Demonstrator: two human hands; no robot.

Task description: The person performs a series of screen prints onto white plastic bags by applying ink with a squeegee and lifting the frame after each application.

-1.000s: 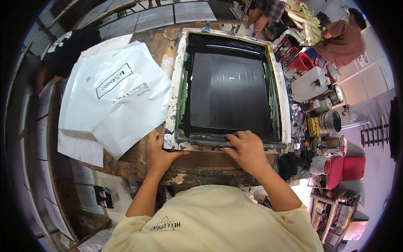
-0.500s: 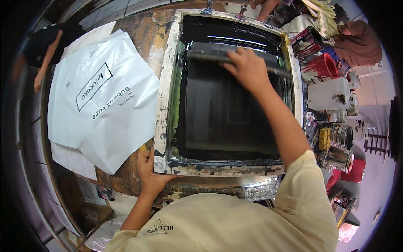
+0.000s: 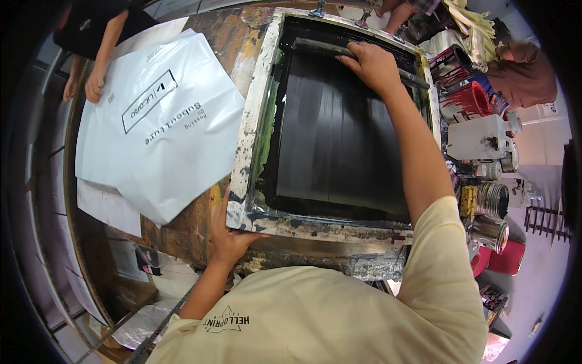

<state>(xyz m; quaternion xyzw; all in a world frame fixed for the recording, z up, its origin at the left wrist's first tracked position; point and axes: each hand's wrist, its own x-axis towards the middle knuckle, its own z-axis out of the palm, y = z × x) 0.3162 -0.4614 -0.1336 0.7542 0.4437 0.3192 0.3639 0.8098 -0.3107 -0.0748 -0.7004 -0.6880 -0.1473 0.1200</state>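
Note:
A screen-printing frame (image 3: 243, 162) with a paint-spattered pale rim lies before me, its mesh (image 3: 339, 136) dark with black ink. My right hand (image 3: 374, 68) is closed on a long dark squeegee (image 3: 324, 50), which spans the mesh near the far end. At the near left corner, my left hand (image 3: 229, 239) grips the frame, its thumb along the front edge and its fingers up the left side. Just left of the frame is a white plastic bag (image 3: 182, 145) with dark printing. A co-worker's hand (image 3: 95, 85) touches the bag's far left edge.
Stained wooden table (image 3: 233, 48) surfaces show around the frame. On the right stand ink-streaked cans (image 3: 464, 100), a translucent jug (image 3: 476, 137), a yellow sponge (image 3: 468, 201) and metal tins (image 3: 490, 233). Clamps (image 3: 364, 17) hold the frame's far edge. Another person (image 3: 524, 73) is at the far right.
The squeegee has moved farther away from me, to the mesh's far end, with my right hand on it. The co-worker has come closer, a hand now on the bag. My left hand stays at the corner.

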